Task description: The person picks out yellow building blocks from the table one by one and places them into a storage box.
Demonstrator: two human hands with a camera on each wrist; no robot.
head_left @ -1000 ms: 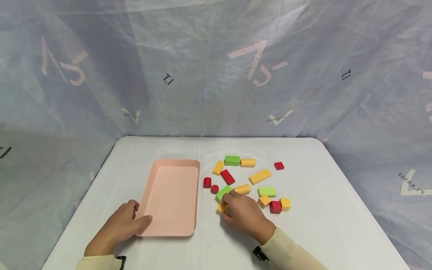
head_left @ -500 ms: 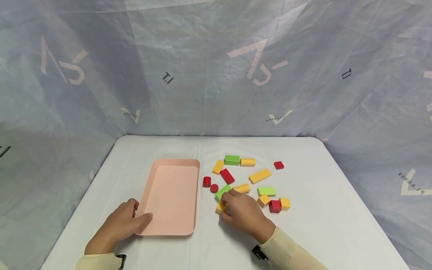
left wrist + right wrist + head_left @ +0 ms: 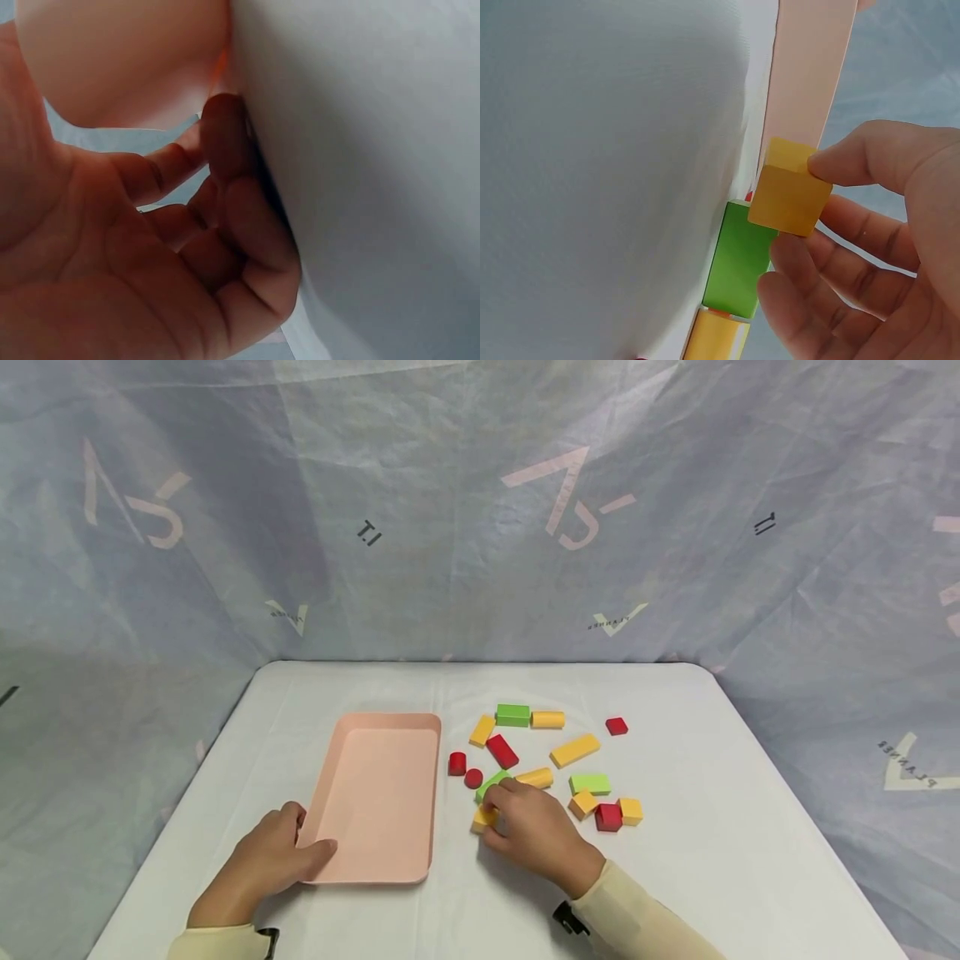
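My left hand (image 3: 270,856) grips the near left corner of a pink tray (image 3: 382,793). In the left wrist view, the thumb side and curled fingers (image 3: 225,142) are around the tray's wall (image 3: 127,60). Right of the tray, my right hand (image 3: 536,831) pinches a yellow cube (image 3: 482,821). The right wrist view shows the cube (image 3: 787,199) between thumb and fingertips. Behind it, a green block (image 3: 491,787) lies partly hidden by the hand, beside a yellow cylinder (image 3: 536,778).
A red cylinder (image 3: 457,764) and red disc (image 3: 474,778) lie near the tray's right side. Further back are a red block (image 3: 502,751), yellow blocks and a green block (image 3: 513,716). To the right sit yellow cubes, a red cube (image 3: 608,817) and a light green block (image 3: 590,785).
My right hand has shifted slightly left, and the yellow cube has moved with it. The left hand keeps its hold on the tray. The head view has shifted a little.
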